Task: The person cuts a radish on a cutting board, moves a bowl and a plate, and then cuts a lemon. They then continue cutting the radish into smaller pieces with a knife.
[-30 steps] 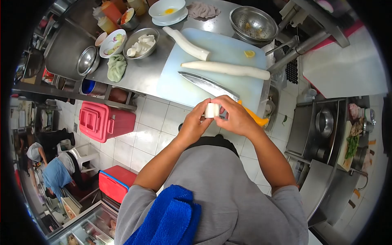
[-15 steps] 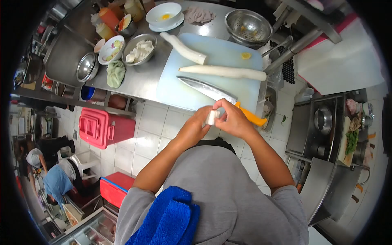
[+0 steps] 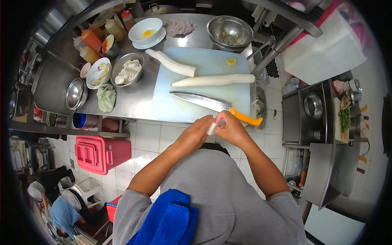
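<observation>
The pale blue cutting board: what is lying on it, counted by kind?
Long white peeled vegetables: 2
Knife with an orange handle: 1
Small yellow citrus piece: 1
Total: 4

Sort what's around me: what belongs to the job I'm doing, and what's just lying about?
Likely part of the job:
White piece, between left hand and right hand
Two long white roots
Knife
Cutting board
Bowl of cut white pieces

Seemingly just lying about:
Green cloth
Grey cloth
Yellow wedge
Colander
Pink bin
</observation>
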Available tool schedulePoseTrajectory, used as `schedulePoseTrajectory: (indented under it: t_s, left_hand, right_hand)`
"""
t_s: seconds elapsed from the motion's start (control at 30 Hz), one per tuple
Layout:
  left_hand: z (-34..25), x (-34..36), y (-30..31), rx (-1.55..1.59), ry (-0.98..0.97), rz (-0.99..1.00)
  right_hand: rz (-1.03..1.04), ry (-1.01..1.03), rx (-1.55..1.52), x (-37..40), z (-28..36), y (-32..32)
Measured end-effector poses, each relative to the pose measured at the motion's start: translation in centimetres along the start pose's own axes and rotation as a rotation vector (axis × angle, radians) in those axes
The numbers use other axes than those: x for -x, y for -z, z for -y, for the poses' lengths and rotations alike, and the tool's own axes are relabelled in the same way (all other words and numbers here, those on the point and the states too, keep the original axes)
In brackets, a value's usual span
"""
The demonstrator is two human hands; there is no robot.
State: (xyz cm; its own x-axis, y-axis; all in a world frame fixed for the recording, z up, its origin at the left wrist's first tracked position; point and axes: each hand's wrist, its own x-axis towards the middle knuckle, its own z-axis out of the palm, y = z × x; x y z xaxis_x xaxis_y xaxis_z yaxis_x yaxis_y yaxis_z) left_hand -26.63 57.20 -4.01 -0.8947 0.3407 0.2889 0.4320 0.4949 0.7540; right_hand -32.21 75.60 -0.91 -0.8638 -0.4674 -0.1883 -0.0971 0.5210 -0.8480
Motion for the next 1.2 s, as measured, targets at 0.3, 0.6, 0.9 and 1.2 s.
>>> schedulePoseTrajectory:
  t_s: [0.3,0.6,0.9,1.2]
  left_hand:
    - [1.0,0.9,1.5,-0.066,-0.013,0.050]
    - [2.2,3.0,2.7,0.129,0.299,-0.151]
    - [4.1,2.9,1.2,0.034,0.303,-0.352]
    - [3.3,2.4,0.0,-0.085,0.305,-0.422]
  right_hand:
    - [-0.119,0.048,0.049,0.4,0.1,-2.3]
    - [-0.498,-0.096,-0.289,-0.8,-4.3,9.3]
    - [-0.167,0.216,0.584,-0.7,-6.2,4.4]
    - [0.010,0.104,0.445,1.9,-6.9,8.7]
